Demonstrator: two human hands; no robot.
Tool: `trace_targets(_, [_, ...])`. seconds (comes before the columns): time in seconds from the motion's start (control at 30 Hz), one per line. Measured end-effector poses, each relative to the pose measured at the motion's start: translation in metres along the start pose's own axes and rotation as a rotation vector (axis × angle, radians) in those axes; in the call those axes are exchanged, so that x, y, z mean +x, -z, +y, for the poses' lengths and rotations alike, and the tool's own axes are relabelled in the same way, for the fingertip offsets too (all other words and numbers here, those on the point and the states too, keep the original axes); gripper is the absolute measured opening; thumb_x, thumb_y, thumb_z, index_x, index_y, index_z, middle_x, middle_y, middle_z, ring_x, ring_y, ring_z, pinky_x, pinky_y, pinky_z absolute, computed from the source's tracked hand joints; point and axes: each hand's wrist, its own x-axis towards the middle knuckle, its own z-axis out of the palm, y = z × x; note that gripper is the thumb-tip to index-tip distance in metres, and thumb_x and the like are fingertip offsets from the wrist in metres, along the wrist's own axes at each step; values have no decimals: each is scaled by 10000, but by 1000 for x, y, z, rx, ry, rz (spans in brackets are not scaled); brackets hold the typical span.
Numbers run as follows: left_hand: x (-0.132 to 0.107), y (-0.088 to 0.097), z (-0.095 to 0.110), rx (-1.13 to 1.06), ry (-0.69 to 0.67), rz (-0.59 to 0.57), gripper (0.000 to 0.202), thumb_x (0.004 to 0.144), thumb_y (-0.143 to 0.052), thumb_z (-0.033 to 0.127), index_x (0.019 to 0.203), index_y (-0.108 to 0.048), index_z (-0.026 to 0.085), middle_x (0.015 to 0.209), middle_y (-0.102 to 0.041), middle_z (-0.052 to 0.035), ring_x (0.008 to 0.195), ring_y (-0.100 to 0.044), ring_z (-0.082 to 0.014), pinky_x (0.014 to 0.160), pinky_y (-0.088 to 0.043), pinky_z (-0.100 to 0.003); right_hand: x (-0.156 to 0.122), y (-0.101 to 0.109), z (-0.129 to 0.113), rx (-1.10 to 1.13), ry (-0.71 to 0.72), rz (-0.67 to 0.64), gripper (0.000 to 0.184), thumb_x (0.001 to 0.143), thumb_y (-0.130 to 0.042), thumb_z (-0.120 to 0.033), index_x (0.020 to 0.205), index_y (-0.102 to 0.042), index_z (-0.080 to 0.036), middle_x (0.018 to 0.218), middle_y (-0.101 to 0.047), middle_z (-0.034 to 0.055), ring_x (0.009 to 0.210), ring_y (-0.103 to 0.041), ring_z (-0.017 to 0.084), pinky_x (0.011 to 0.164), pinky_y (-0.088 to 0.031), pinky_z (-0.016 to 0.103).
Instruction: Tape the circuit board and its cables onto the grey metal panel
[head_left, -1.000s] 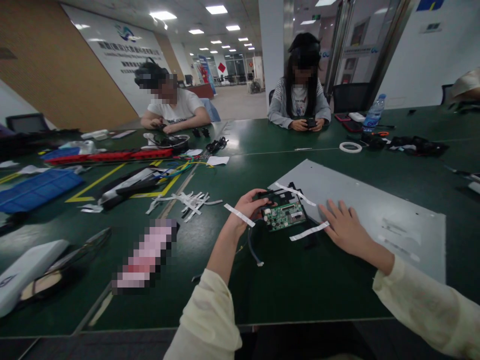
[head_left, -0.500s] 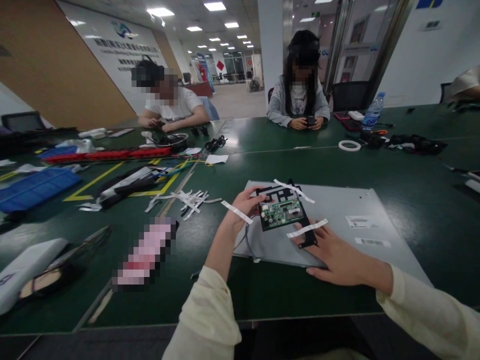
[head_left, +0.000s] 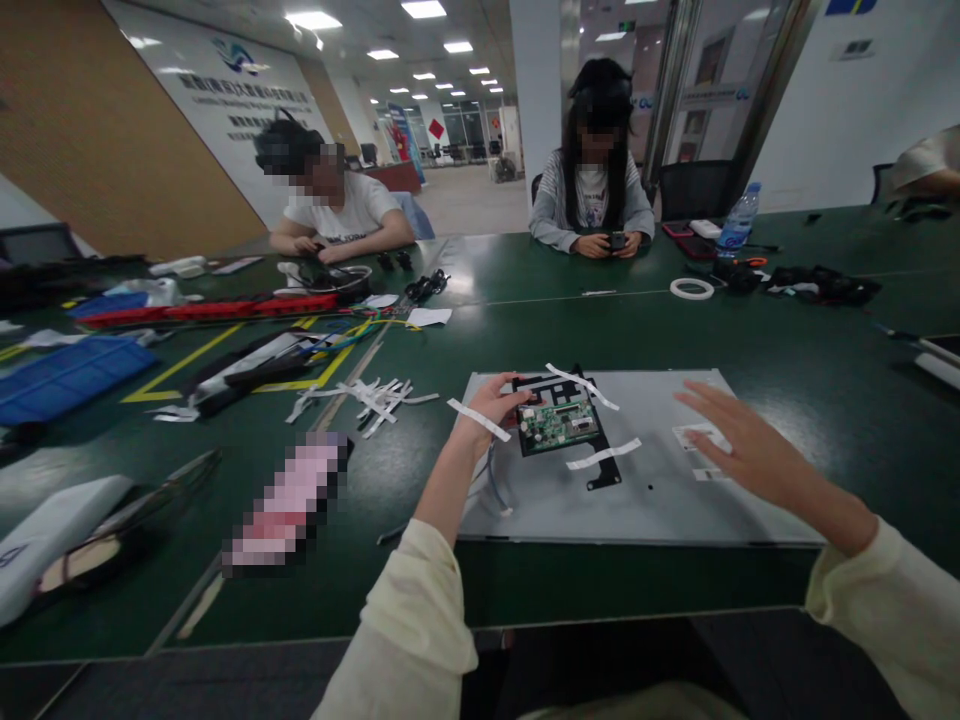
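Observation:
My left hand [head_left: 491,405] grips the left edge of a black bracket [head_left: 606,466] that carries a green circuit board [head_left: 561,424]. Strips of white tape [head_left: 604,454] cling to the bracket, and another strip lies across my left wrist. Beneath is a flat grey metal panel [head_left: 540,515] with white labels. Over the panel's right part my right hand [head_left: 742,450] is held with fingers stretched out and nothing in it, partly covering the labels. A grey cable [head_left: 495,480] runs down from near my left hand. Whether the bracket rests on the panel I cannot tell.
Loose white tape strips [head_left: 379,400] lie left of the panel, near a pink blurred object [head_left: 289,500]. A tape roll [head_left: 691,289] and a water bottle [head_left: 739,222] stand farther right. A blue tray [head_left: 75,375] is at far left. Two people sit across the table.
My right hand has let go of the bracket's right side and moved right, fingers spread. The grey panel has turned and now lies squarer to the table's front edge. My left hand keeps its grip.

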Motion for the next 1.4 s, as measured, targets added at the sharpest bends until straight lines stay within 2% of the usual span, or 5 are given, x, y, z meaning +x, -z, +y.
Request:
trace_targets(0.13, [-2,-12,-2,31,10,-27,352,709,-686,169,1035,-564,217,704,-711,2,594,-670,-154,478,-456,-193,7,-40,47,-187,-323,-56,579,933,-311,-489,1427,-371,-192,1481,-334,161,1349,-305,379,1000,-358,585])
trace_targets(0.57, [22,-37,-28,305,-43,-30,326,748,-646,184,1067,-579,179,744,-696,-16,522,-595,-109,462,-421,-196,14,-54,30,-295,-232,-123,566,945,-231,-495,1424,-373,-228,1480,-338,130,1336,-298,353,991,-356,548])
trace_targets(0.97, [13,-36,-23,1027,-508,147,348,791,-616,313,1105,-609,163,1055,-630,-114,1047,-577,-268,976,-415,-427,16,-49,27,-243,-248,-134,572,940,-214,-499,1427,-360,-237,1484,-331,129,1343,-283,364,1001,-329,584])
trace_targets(1.23, [-2,-21,-19,986,-506,-386,984,575,-795,448,1412,-353,180,1480,-321,-159,1397,-240,-340,1140,-226,-472,17,-46,24,-235,-261,-151,568,941,-224,-498,1431,-354,-242,1489,-328,116,1349,-280,353,1009,-329,561])
trace_targets(1.4, [-3,-19,-20,1020,-498,-456,1039,553,-812,373,1437,-298,193,1511,-238,-161,1422,-170,-335,1144,-213,-495,17,-46,26,-238,-255,-149,574,942,-221,-501,1427,-361,-229,1491,-323,126,1352,-278,356,1011,-328,562])
